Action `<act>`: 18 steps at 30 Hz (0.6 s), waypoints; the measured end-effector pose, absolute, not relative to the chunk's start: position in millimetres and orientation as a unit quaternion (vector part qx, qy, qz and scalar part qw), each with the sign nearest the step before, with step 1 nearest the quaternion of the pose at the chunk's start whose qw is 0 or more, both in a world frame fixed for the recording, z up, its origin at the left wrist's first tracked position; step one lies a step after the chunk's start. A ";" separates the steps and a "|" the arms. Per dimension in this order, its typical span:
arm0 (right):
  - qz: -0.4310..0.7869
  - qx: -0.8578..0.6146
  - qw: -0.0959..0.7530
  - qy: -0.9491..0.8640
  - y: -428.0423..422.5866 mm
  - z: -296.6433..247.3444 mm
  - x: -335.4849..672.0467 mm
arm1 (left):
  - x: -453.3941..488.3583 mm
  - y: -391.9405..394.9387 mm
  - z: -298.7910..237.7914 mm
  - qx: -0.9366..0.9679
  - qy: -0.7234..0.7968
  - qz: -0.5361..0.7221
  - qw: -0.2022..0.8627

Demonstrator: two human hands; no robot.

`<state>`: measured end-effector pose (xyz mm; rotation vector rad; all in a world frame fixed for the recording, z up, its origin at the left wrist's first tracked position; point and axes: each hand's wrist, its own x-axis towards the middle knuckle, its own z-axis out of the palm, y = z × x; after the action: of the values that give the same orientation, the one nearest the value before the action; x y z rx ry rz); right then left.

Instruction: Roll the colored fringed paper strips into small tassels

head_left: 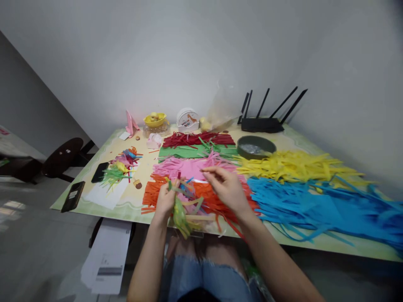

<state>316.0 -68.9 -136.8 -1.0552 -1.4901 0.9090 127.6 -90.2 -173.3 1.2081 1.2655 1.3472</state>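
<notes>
While the left hand [165, 202] wraps its fingers around a multicoloured bundle of fringe strips [179, 215], the yellow-green ends hang below those fingers and other strips spread rightward from them. The right hand [228, 191] has thumb and index finger drawn narrow, above and right of that bundle; whether a thin strip sits between these 2 fingertips, I cannot tell. Orange fringe [151, 193] lies beneath the 2 hands, pink fringe [166, 166] just beyond the right fingertips, and blue fringe [315, 209] well to their right.
</notes>
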 end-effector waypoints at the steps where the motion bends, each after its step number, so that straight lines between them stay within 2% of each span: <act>1: 0.373 -0.441 0.500 -0.646 -73.9 -136.7 310.3 | 127.8 -90.0 -174.3 0.504 0.524 0.542 0.421; 4: 0.366 -0.434 0.463 -0.681 -87.9 -135.2 295.0 | 129.0 -92.0 -175.6 0.554 0.552 0.545 0.304; 7: 0.394 -0.413 0.455 -0.683 -95.1 -138.2 286.0 | 131.2 -98.0 -175.2 0.624 0.570 0.516 0.138; 9: 0.427 -0.396 0.456 -0.673 -95.6 -143.5 283.2 | 133.2 -102.2 -174.6 0.649 0.580 0.488 0.066; 18: 0.518 -0.360 0.473 -0.615 -92.1 -149.5 283.0 | 139.5 -109.7 -172.6 0.671 0.600 0.434 -0.036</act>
<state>283.0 -92.1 -149.5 -0.8810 -1.5045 1.2678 139.5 -109.7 -172.6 2.1575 1.9291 1.3971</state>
